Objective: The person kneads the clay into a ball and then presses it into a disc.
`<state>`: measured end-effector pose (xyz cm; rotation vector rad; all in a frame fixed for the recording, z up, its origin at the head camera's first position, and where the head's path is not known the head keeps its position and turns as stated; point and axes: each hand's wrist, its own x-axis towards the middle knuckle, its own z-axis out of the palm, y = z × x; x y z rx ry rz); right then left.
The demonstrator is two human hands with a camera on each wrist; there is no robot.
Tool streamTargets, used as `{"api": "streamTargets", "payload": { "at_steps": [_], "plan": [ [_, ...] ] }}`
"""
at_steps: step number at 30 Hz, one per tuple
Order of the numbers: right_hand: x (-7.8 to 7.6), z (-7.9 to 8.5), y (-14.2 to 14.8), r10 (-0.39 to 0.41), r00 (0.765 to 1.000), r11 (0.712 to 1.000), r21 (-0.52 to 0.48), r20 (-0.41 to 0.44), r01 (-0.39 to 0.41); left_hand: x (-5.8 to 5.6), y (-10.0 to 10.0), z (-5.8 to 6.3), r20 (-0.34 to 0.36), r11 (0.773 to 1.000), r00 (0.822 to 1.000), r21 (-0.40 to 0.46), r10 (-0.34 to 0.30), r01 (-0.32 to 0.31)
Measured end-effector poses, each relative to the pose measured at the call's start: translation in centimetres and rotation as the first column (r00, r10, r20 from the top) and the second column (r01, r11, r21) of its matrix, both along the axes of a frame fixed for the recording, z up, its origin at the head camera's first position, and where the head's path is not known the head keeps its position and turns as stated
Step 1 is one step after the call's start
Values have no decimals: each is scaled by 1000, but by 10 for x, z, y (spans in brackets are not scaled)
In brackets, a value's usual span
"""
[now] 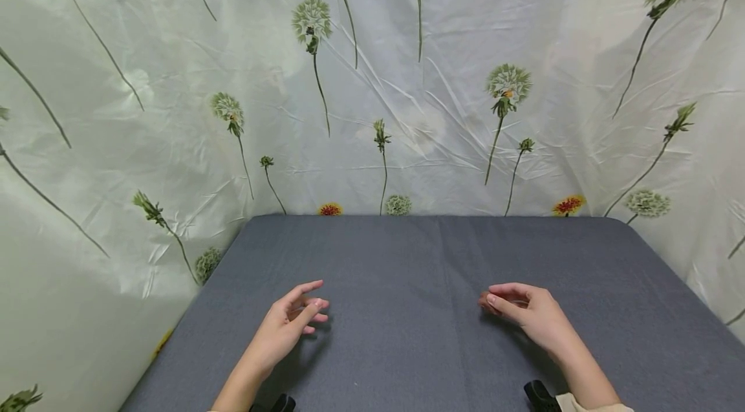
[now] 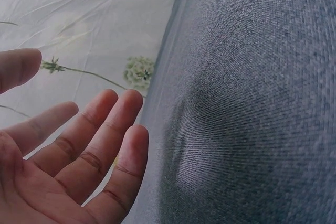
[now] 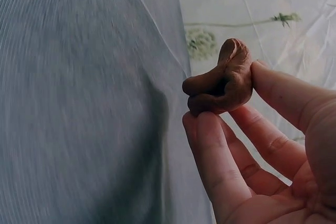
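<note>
My right hand (image 1: 538, 316) pinches a small brown, curled lump (image 3: 231, 85) between thumb and fingertips. In the right wrist view this lump has a folded, twisted shape with a dark hollow in its middle; its exact kind I cannot tell. Seen from the head, most of it hides behind the fingers, above the right half of the grey cloth-covered table (image 1: 396, 270). My left hand (image 1: 285, 325) hovers over the table's left half, fingers spread and slightly bent. Nothing lies in its palm in the left wrist view, and its shadow falls on the cloth below.
Behind the table and along its sides hangs a pale, wrinkled curtain (image 1: 262, 63) printed with dandelions and flowers. A faint crease runs down the grey cloth between the hands. Black straps (image 1: 541, 396) show near both wrists at the bottom edge.
</note>
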<state>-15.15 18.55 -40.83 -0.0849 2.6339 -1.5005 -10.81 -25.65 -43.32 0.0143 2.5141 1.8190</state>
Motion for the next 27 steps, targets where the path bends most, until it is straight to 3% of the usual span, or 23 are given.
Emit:
{"api": "streamTargets", "payload": {
  "at_steps": [7, 18, 27],
  "plan": [
    [-5, -7, -26, 9, 1000, 1000, 2, -13, -9, 0, 1, 0, -5, 1000, 1000, -7, 4, -4],
    [-10, -13, -54, 93, 995, 986, -138, -28, -97, 1, 2, 0, -7, 1000, 1000, -10, 0, 0],
    [-11, -15, -66, 92, 995, 992, -80, -30, -94, 1, 2, -1, -11, 1000, 1000, -9, -13, 13]
  ]
}}
